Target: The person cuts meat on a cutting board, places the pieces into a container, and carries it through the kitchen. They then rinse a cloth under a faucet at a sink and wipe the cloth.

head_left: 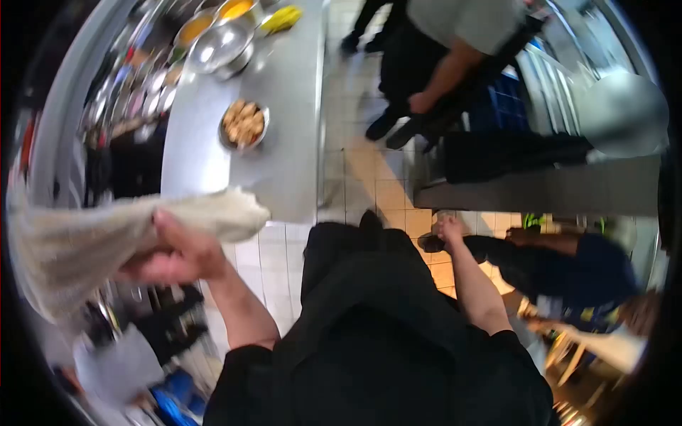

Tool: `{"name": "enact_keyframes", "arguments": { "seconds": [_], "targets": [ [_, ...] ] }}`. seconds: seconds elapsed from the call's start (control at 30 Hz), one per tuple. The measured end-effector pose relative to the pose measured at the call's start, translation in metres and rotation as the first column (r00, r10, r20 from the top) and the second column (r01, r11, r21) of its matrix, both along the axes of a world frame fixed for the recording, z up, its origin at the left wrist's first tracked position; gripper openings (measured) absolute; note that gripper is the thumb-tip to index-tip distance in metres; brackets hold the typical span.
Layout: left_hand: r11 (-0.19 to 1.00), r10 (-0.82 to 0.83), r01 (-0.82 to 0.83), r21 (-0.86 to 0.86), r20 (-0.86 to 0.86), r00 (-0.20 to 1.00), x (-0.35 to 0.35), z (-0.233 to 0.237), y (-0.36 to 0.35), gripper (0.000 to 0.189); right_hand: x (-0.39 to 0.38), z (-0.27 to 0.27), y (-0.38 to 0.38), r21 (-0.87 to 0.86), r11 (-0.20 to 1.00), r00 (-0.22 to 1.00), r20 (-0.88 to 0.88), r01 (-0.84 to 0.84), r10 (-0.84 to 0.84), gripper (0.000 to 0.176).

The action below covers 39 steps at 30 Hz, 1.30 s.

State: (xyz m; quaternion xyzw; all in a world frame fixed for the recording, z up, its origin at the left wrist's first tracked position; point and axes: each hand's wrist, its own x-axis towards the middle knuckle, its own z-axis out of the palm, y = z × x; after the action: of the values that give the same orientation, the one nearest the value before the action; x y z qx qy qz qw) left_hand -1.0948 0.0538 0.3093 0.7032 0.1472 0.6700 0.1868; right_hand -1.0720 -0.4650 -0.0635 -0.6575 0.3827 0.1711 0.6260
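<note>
A cream-coloured cloth (78, 238) hangs in wide folds at the left, gripped by my left hand (181, 252), with its narrow end reaching right toward the corner of a steel table (280, 177). My right hand (449, 228) is low on the right, over the tiled floor and away from the table. Its fingers look curled closed, and whatever they may hold is too small to make out. On the table beyond the cloth stands a metal bowl (266, 126) filled with light brown chunks (242, 122).
Metal bowls (222, 46) and a yellow item (282, 20) sit at the table's far end. One person (440, 64) stands ahead, right of the aisle. Another person in dark blue (582, 277) is close on my right. A dark counter (540, 188) juts in from the right.
</note>
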Motion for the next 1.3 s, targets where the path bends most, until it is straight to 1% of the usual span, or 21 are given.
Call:
{"name": "enact_keyframes", "arguments": {
  "seconds": [0.03,0.1,0.17,0.27,0.37,0.47,0.5,0.57,0.63,0.7,0.77,0.8,0.83,0.87,0.9,0.93,0.97,1.03,1.07,1.2,1.3],
  "targets": [
    [0.995,0.083,-0.084,-0.051,-0.022,0.996,0.000,-0.003,0.010,0.085,0.023,0.006,-0.003,-0.005,0.998,0.998,-0.025,-0.061,0.061,0.017],
    [0.950,-0.026,0.077,-0.302,0.171,0.985,0.007,0.004,0.011,0.067,0.060,0.005,-0.010,0.035,0.980,0.977,-0.081,-0.196,0.198,0.015],
    [0.909,-0.066,0.124,-0.399,0.157,0.985,0.001,0.008,0.011,0.043,0.085,-0.001,-0.005,-0.027,0.943,0.929,-0.187,-0.331,0.320,0.014],
    [0.879,-0.233,0.269,-0.395,0.139,0.963,-0.010,0.020,0.013,0.019,0.110,-0.016,0.026,-0.032,0.835,0.802,-0.304,-0.549,0.515,0.015],
    [0.808,-0.374,0.394,-0.438,0.136,0.918,-0.019,0.029,0.015,0.018,0.112,-0.014,0.089,0.024,0.802,0.768,-0.273,-0.597,0.579,0.026],
    [0.765,-0.437,0.444,-0.466,0.131,0.890,-0.021,0.036,0.019,0.021,0.098,-0.015,0.142,0.034,0.661,0.648,-0.165,-0.749,0.743,0.028],
    [0.757,-0.454,0.466,-0.458,0.144,0.879,-0.024,0.040,0.025,0.021,0.094,-0.015,0.159,0.023,0.676,0.665,-0.154,-0.737,0.730,0.028],
    [0.676,-0.576,0.491,-0.550,0.022,0.817,-0.034,0.048,0.032,0.023,0.084,-0.019,0.188,0.010,0.619,0.605,-0.203,-0.785,0.770,0.030],
    [0.611,-0.690,0.569,-0.550,-0.018,0.724,-0.036,0.047,0.051,0.026,0.072,-0.021,0.201,0.042,0.667,0.649,-0.193,-0.744,0.736,0.031],
    [0.404,-0.866,0.669,-0.624,-0.024,0.500,-0.040,0.045,0.068,0.027,0.050,-0.020,0.212,-0.020,0.760,0.741,-0.237,-0.650,0.628,0.030],
    [0.309,-0.931,0.711,-0.632,-0.049,0.361,-0.041,0.054,0.080,0.031,0.021,-0.028,0.222,-0.049,0.803,0.784,-0.260,-0.594,0.564,0.029],
    [0.254,-0.962,0.720,-0.646,-0.088,0.259,-0.039,0.054,0.090,0.036,0.005,-0.031,0.226,-0.110,0.788,0.779,-0.284,-0.606,0.559,0.028],
    [0.144,-0.982,0.702,-0.697,-0.010,0.190,-0.038,0.052,0.094,0.042,-0.012,-0.034,0.229,-0.172,0.766,0.772,-0.312,-0.620,0.554,0.027],
    [0.187,-0.981,0.733,-0.654,-0.095,0.166,-0.034,0.045,0.101,0.046,-0.026,-0.041,0.232,-0.164,0.771,0.773,-0.317,-0.615,0.550,0.027],
    [0.189,-0.981,0.778,-0.599,-0.086,0.172,-0.031,0.042,0.103,0.045,-0.042,-0.051,0.234,-0.264,0.751,0.786,-0.351,-0.605,0.509,0.028],
    [0.110,-0.993,0.790,-0.603,-0.029,0.116,-0.032,0.042,0.105,0.045,-0.057,-0.061,0.235,-0.362,0.721,0.800,-0.382,-0.591,0.463,0.029],
    [0.027,-0.998,0.797,-0.603,0.030,0.056,-0.032,0.049,0.107,0.044,-0.071,-0.072,0.239,-0.358,0.728,0.802,-0.391,-0.584,0.452,0.029],
    [-0.005,-0.998,0.775,-0.632,0.055,0.038,-0.034,0.048,0.107,0.044,-0.099,-0.089,0.246,-0.606,0.610,0.853,-0.267,-0.511,0.449,0.037],
    [-0.022,-0.996,0.758,-0.652,0.078,0.038,-0.035,0.048,0.107,0.043,-0.109,-0.075,0.257,-0.655,0.547,0.836,-0.265,-0.521,0.480,0.037],
    [-0.049,-0.997,0.789,-0.613,0.082,0.002,-0.028,0.041,0.107,0.044,-0.120,-0.054,0.274,-0.552,0.615,0.824,-0.311,-0.562,0.474,0.037],
    [-0.031,-0.999,0.771,-0.635,0.054,0.004,-0.028,0.038,0.110,0.045,-0.119,-0.047,0.285,-0.192,0.869,0.858,-0.352,-0.457,0.373,0.023]
  ]
}}
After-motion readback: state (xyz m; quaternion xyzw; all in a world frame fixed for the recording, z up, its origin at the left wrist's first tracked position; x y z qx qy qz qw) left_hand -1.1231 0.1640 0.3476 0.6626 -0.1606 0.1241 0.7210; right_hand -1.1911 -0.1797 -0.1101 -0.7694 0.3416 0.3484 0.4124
